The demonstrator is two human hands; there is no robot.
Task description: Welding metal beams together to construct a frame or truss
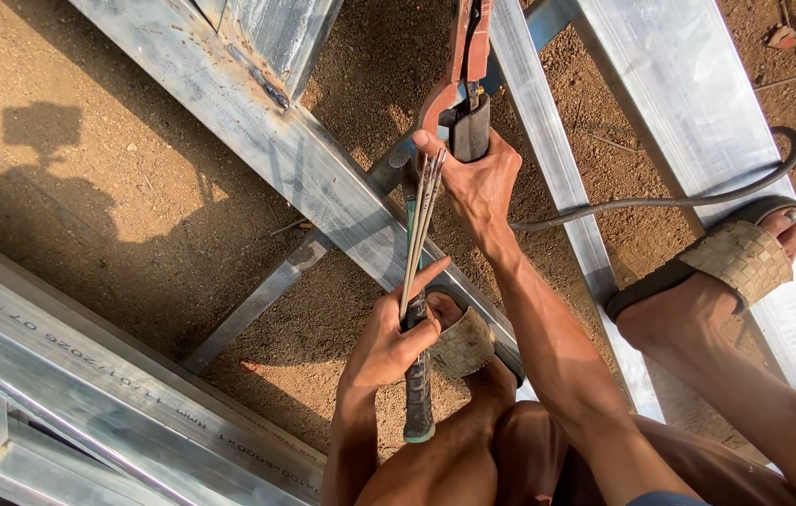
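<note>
Knees and sandalled feet crouch over grey metal beams (pixel 323 187) on bare dirt. Left hand (pixel 389 342) grips a dark-handled tool (pixel 417 394) together with thin welding rods (pixel 420 225); right hand (pixel 478 178) clamps the red electrode holder (pixel 459 84) just above them.

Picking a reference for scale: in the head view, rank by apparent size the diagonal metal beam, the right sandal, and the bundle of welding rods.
1. Diagonal metal beam, by far the largest.
2. Right sandal.
3. Bundle of welding rods, thinnest; its length rivals the sandal's, so that pair is close.
</note>
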